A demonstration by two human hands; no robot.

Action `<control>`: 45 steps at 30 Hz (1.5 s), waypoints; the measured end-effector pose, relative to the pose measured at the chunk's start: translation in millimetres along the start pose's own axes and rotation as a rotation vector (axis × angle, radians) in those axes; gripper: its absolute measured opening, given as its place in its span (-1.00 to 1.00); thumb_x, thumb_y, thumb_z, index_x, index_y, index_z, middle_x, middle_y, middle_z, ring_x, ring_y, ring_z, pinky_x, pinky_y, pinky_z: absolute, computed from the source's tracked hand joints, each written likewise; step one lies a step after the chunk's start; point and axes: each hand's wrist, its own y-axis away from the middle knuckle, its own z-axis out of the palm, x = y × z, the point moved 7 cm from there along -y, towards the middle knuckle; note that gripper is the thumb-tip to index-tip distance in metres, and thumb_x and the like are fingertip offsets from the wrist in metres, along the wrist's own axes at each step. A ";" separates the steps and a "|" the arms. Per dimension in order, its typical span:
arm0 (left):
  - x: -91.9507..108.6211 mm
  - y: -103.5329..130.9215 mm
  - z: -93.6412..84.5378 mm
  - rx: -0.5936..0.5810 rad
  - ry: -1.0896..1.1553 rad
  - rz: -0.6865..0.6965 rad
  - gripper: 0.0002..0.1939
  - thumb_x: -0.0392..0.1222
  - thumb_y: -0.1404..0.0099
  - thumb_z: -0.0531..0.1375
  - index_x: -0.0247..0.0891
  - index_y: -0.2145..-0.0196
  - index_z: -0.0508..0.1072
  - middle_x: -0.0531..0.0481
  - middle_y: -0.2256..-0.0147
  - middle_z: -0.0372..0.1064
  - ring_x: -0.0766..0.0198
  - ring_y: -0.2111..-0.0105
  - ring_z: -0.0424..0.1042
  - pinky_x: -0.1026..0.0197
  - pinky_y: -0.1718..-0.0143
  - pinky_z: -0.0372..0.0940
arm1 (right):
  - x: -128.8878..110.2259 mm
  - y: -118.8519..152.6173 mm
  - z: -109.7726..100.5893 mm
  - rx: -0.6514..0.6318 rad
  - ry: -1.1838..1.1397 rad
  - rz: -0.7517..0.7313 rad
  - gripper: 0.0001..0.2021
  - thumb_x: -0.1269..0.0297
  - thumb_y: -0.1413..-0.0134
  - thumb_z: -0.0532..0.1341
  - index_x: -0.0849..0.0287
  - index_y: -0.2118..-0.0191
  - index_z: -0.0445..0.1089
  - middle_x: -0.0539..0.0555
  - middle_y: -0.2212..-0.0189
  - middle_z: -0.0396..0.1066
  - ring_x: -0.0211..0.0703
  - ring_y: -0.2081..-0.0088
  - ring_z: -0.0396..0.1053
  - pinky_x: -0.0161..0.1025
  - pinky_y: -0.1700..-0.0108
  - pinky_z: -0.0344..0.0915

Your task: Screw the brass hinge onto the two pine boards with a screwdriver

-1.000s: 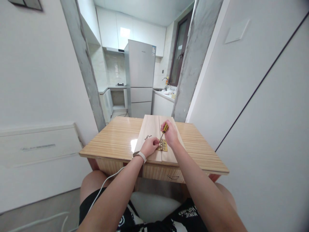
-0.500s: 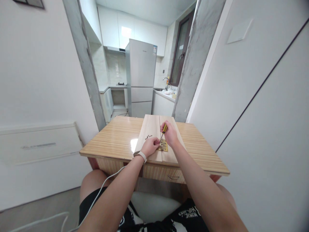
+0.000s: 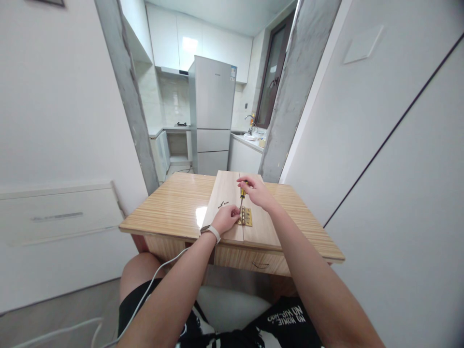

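Observation:
Two pale wooden boards (image 3: pixel 226 193) lie side by side on a wooden table (image 3: pixel 174 208). A brass hinge (image 3: pixel 247 216) sits across the seam between them. My right hand (image 3: pixel 255 192) grips the top of a yellow-and-black screwdriver (image 3: pixel 241 195), which stands nearly upright with its tip at the hinge's left leaf. My left hand (image 3: pixel 224 218), with a watch on its wrist, rests on the left board, fingers pinched at the screwdriver's tip. Whether a screw is between those fingers is hidden. A few loose dark screws (image 3: pixel 223 204) lie on the left board.
The table's front edge is just above my knees. A white cable (image 3: pixel 152 282) runs across my left leg. Behind the table a doorway between grey concrete posts opens onto a kitchen with a fridge (image 3: pixel 211 116). White walls stand close on both sides.
My right hand has lifted and shifted its grip up the screwdriver, which now stands more upright. My left hand has stayed at the hinge.

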 end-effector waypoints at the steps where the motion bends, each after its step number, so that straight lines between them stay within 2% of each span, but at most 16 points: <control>1: 0.3 0.0 -0.2 -0.003 -0.008 0.001 -0.91 -0.40 -0.28 0.31 -0.25 0.31 0.55 0.03 0.36 0.53 0.25 0.35 0.45 0.23 0.27 0.27 | -0.7 -1.2 -2.3 -0.029 0.049 -0.006 -0.76 0.17 -0.31 0.21 0.09 0.03 0.55 0.11 0.14 0.60 -0.10 0.19 0.47 -0.15 0.11 0.41; 4: 1.9 0.1 -0.8 -0.012 -0.029 -0.005 -0.91 -0.40 -0.29 0.30 -0.24 0.31 0.54 0.03 0.36 0.53 0.25 0.35 0.45 0.23 0.27 0.27 | -6.9 -1.8 -9.9 -0.090 0.174 -0.005 -0.74 0.36 -0.27 0.21 0.07 -0.01 0.54 0.11 0.08 0.60 -0.12 0.20 0.49 -0.16 0.10 0.41; 6: 3.0 0.3 -1.0 -0.018 -0.040 -0.012 -0.91 -0.39 -0.29 0.30 -0.24 0.31 0.54 0.03 0.36 0.52 0.25 0.35 0.44 0.24 0.28 0.26 | -16.0 -0.8 -15.1 -0.092 0.296 -0.002 -0.76 0.42 -0.22 0.25 0.07 0.04 0.56 0.10 0.11 0.61 -0.12 0.22 0.49 -0.17 0.09 0.38; 9: 4.4 0.7 -1.4 -0.021 -0.058 -0.022 -0.92 -0.37 -0.30 0.31 -0.23 0.32 0.53 0.03 0.37 0.51 0.25 0.36 0.43 0.23 0.28 0.26 | -32.7 0.6 -19.4 -0.056 0.488 -0.016 -0.93 0.31 -0.20 0.35 0.09 0.20 0.56 0.09 0.27 0.59 -0.11 0.27 0.45 -0.20 0.15 0.31; 12: 5.3 0.8 -1.6 -0.022 -0.068 -0.020 -0.93 -0.35 -0.31 0.31 -0.24 0.32 0.53 0.03 0.37 0.51 0.24 0.36 0.43 0.22 0.28 0.26 | -42.2 1.2 -18.5 -0.015 0.602 -0.026 -0.83 0.16 -0.19 0.39 0.12 0.34 0.50 0.06 0.40 0.52 -0.13 0.33 0.38 -0.22 0.21 0.24; 14: 5.5 0.6 -1.4 -0.025 -0.067 -0.015 -0.93 -0.36 -0.31 0.31 -0.24 0.32 0.53 0.03 0.37 0.50 0.24 0.35 0.43 0.22 0.27 0.27 | -44.0 1.3 -16.1 0.000 0.610 -0.047 -0.87 0.21 -0.20 0.37 0.12 0.33 0.50 0.05 0.39 0.52 -0.14 0.33 0.37 -0.24 0.21 0.22; 16: 5.5 0.4 -1.3 -0.026 -0.067 -0.011 -0.92 -0.37 -0.30 0.31 -0.24 0.33 0.53 0.04 0.37 0.50 0.24 0.35 0.43 0.23 0.26 0.27 | -44.0 1.2 -11.5 -0.029 0.570 -0.082 -0.96 0.32 -0.21 0.32 0.11 0.23 0.53 0.03 0.34 0.54 -0.16 0.33 0.38 -0.26 0.19 0.23; 20: 6.2 0.3 -1.3 -0.024 -0.075 0.001 -0.92 -0.36 -0.30 0.30 -0.23 0.34 0.53 0.04 0.38 0.49 0.24 0.36 0.42 0.22 0.27 0.26 | -44.6 0.0 -4.3 -0.133 0.500 -0.123 -0.85 0.42 -0.24 0.27 0.08 0.14 0.57 0.03 0.29 0.56 -0.16 0.31 0.41 -0.25 0.16 0.25; 25: 5.2 0.2 -0.7 -0.025 -0.079 -0.005 -0.91 -0.37 -0.31 0.30 -0.24 0.34 0.52 0.04 0.38 0.49 0.24 0.35 0.43 0.23 0.27 0.25 | -47.4 -3.2 -3.7 -0.234 0.488 -0.050 -0.68 0.56 -0.25 0.20 0.09 0.03 0.59 0.03 0.38 0.56 -0.14 0.30 0.46 -0.23 0.11 0.27; 31: 4.4 0.3 0.5 -0.032 -0.083 0.003 -0.91 -0.38 -0.31 0.29 -0.23 0.34 0.52 0.03 0.36 0.51 0.23 0.34 0.43 0.22 0.27 0.25 | -52.8 -4.6 -7.5 -0.164 0.595 -0.108 -0.97 0.33 -0.28 0.31 0.08 0.21 0.54 0.03 0.36 0.55 -0.15 0.34 0.41 -0.25 0.21 0.21; 33: 4.8 0.3 0.0 -0.024 -0.087 0.013 -0.91 -0.38 -0.31 0.30 -0.23 0.34 0.52 0.02 0.36 0.51 0.23 0.35 0.42 0.22 0.28 0.24 | -51.4 -5.5 -7.8 -0.138 0.648 -0.132 -0.89 0.22 -0.27 0.35 0.10 0.29 0.50 0.05 0.38 0.53 -0.13 0.33 0.40 -0.25 0.22 0.19; 35: 4.9 0.4 -0.2 -0.023 -0.090 0.016 -0.91 -0.37 -0.31 0.30 -0.23 0.34 0.53 0.02 0.36 0.51 0.23 0.35 0.42 0.22 0.27 0.25 | -49.6 -6.8 -8.3 -0.112 0.676 -0.144 -0.86 0.21 -0.24 0.37 0.11 0.32 0.49 0.07 0.34 0.54 -0.11 0.29 0.41 -0.24 0.20 0.20; 37: 4.4 0.3 -0.2 -0.026 -0.095 0.008 -0.92 -0.37 -0.31 0.30 -0.22 0.33 0.53 0.02 0.36 0.51 0.22 0.34 0.43 0.21 0.26 0.26 | -49.1 -7.9 -9.2 -0.095 0.663 -0.156 -0.98 0.32 -0.23 0.34 0.11 0.25 0.52 0.09 0.26 0.57 -0.10 0.24 0.43 -0.23 0.14 0.23; 39: 4.3 0.3 -0.5 -0.028 -0.102 0.003 -0.92 -0.36 -0.32 0.30 -0.22 0.32 0.54 0.02 0.36 0.51 0.21 0.34 0.44 0.21 0.25 0.27 | -49.1 -8.4 -8.6 -0.117 0.636 -0.164 -0.91 0.43 -0.23 0.29 0.10 0.22 0.54 0.10 0.22 0.58 -0.09 0.20 0.45 -0.22 0.11 0.25; 42: 4.6 0.3 -0.6 -0.029 -0.110 0.003 -0.93 -0.35 -0.32 0.30 -0.23 0.32 0.54 0.01 0.35 0.52 0.21 0.33 0.44 0.21 0.25 0.26 | -47.7 -7.2 -5.6 -0.224 0.620 -0.134 -0.84 0.49 -0.23 0.26 0.11 0.30 0.56 0.11 0.25 0.58 -0.08 0.23 0.46 -0.21 0.11 0.28; 45: 5.1 0.2 -0.6 -0.029 -0.109 0.006 -0.91 -0.36 -0.32 0.29 -0.23 0.33 0.52 0.01 0.35 0.52 0.22 0.33 0.44 0.21 0.26 0.25 | -46.3 -5.3 -6.8 -0.279 0.562 -0.037 -0.74 0.58 -0.19 0.23 0.10 0.19 0.58 0.08 0.28 0.58 -0.13 0.32 0.46 -0.24 0.19 0.28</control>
